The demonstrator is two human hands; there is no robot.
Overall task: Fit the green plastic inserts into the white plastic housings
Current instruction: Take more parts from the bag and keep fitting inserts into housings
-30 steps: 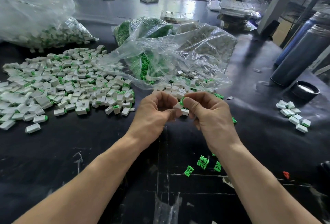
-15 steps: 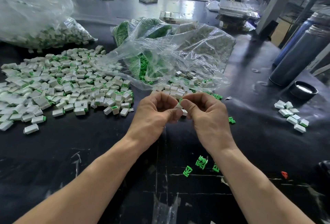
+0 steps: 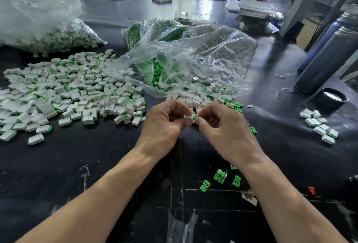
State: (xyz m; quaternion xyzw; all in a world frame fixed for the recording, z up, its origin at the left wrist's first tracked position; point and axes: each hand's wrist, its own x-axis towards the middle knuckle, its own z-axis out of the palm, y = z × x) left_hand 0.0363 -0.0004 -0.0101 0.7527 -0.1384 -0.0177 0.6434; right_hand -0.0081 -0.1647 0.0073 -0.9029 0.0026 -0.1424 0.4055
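Note:
My left hand (image 3: 164, 124) pinches a small white housing (image 3: 187, 117) above the black table. My right hand (image 3: 222, 126) pinches a green insert (image 3: 195, 117) whose end meets the housing. Both hands touch at the fingertips in mid view. A few loose green inserts (image 3: 220, 177) lie near my right forearm. Loose white housings (image 3: 193, 98) sit just beyond my hands, at the mouth of a clear bag (image 3: 193, 64) that also holds green inserts.
A wide pile of white housings with green ends (image 3: 67, 95) covers the left of the table. Another filled clear bag (image 3: 48, 35) lies far left. A small group of housings (image 3: 319, 124) sits at right, near a dark flask (image 3: 327, 62) and its cap (image 3: 332, 97).
My hands stayed together at the same spot. The green insert now shows between the fingertips against the housing, where half a second ago it was mostly hidden.

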